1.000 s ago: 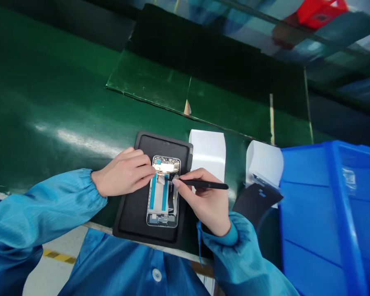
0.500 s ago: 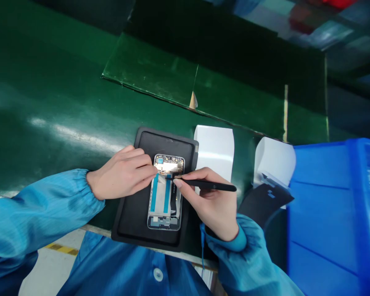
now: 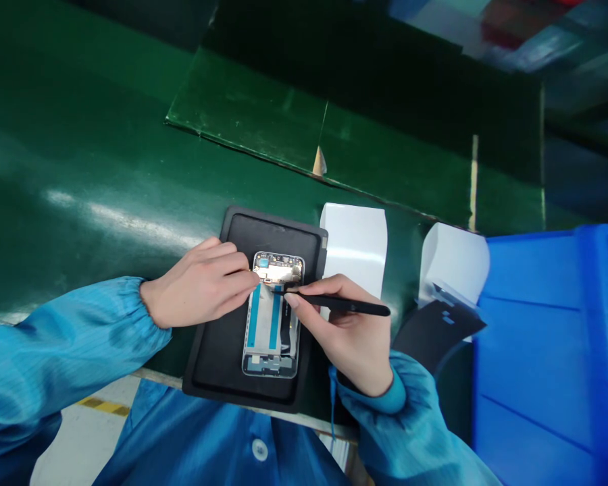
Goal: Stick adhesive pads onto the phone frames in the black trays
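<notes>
An open smartphone frame (image 3: 272,315) lies face down on a black rubber mat (image 3: 233,324), showing a circuit board at its far end and two blue strips along its middle. My left hand (image 3: 200,283) comes in from the left, its fingertips on the phone's edge beside a pale tape tab. My right hand (image 3: 339,336) holds black tweezers (image 3: 347,306), with their tips touching the tab near the board. The thumb of my left hand is hidden.
A white sheet (image 3: 355,246) and a curled white sheet (image 3: 453,263) lie beyond the mat, with a black film piece (image 3: 438,331) on the latter's near side. A blue plastic bin (image 3: 537,358) stands at right. Everything rests on a green bench (image 3: 81,155).
The whole view has shifted slightly as my head moved. My hands and the tweezers stay almost still at the tape tab, and the phone has not visibly moved on the mat.
</notes>
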Demonstrator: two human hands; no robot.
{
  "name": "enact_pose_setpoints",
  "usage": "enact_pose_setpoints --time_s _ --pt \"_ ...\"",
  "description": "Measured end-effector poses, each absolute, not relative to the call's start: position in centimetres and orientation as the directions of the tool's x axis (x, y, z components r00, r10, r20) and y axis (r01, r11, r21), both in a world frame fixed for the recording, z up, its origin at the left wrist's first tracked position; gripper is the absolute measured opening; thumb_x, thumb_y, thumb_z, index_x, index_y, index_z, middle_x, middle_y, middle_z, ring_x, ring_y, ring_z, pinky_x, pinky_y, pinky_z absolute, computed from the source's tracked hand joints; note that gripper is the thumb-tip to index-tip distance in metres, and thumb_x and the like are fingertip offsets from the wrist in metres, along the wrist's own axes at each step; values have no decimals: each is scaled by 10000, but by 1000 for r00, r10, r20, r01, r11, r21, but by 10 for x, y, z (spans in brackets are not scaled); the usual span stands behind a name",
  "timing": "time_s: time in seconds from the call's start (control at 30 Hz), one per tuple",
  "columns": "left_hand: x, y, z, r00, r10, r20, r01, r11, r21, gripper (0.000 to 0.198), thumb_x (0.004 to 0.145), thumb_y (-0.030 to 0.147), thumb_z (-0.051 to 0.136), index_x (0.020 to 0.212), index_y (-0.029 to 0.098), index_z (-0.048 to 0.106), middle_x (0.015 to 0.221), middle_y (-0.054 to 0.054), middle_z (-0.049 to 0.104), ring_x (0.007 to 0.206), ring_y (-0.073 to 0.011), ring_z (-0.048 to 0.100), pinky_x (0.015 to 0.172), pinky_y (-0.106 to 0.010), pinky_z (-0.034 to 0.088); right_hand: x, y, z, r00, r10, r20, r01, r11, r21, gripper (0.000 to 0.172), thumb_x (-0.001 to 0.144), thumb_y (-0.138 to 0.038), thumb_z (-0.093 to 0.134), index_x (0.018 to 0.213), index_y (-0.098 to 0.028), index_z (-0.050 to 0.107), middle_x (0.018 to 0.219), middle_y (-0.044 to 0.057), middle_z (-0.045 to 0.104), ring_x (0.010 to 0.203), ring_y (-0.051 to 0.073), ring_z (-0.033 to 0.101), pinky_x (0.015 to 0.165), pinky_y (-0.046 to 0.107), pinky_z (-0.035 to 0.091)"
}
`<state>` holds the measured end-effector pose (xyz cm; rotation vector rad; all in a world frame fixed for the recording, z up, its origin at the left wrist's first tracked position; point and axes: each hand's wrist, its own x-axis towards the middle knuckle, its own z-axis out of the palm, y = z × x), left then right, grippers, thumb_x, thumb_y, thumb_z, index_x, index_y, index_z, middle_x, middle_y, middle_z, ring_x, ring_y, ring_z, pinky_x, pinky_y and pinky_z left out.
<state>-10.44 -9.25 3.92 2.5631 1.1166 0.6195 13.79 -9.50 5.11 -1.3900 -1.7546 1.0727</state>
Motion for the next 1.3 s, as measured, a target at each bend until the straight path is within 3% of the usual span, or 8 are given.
enact_pose_setpoints --time_s 1.0,1.3 --pt "-105 -92 40 623 738 259 633 -670 387 213 990 261 499 927 174 683 859 -41 650 789 -168 535 695 -317 374 136 -96 52 -233 972 14 454 121 -883 118 796 -213 800 846 -230 695 759 -4 708 639 144 665 518 223 533" --pt "-107 -92 40 664 700 263 598 -709 375 209 983 332 528 1048 199 675 917 -41 640 830 -176 530 701 -317 353 136 -96 52 -233 973 8 466 118 -877 123 795 -212 801 851 -224 693 774 1 713 634 143 661 518 226 535"
